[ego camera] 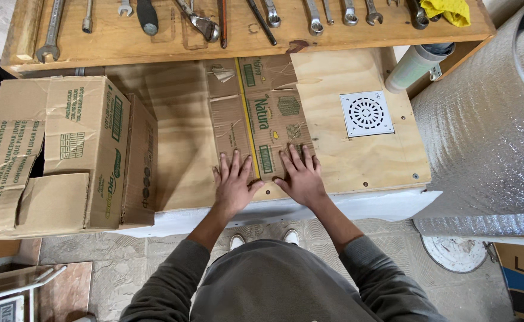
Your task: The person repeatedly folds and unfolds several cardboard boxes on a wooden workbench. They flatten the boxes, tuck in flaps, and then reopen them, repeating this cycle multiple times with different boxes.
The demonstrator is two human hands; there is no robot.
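A flattened strip of brown cardboard (256, 107) with green print lies on the plywood bench top (357, 161), running from the tool shelf to the front edge. My left hand (234, 182) presses flat on its near end, fingers spread. Just to the right, my right hand (300, 174) also lies flat on the cardboard, fingers apart. Neither hand grips anything.
An open cardboard box (65, 155) stands at the bench's left. A white square drain grate (367, 113) lies at the right. The wooden shelf (154, 45) behind holds several wrenches and a yellow cloth (448, 9). A large foil-wrapped roll (488, 131) stands right.
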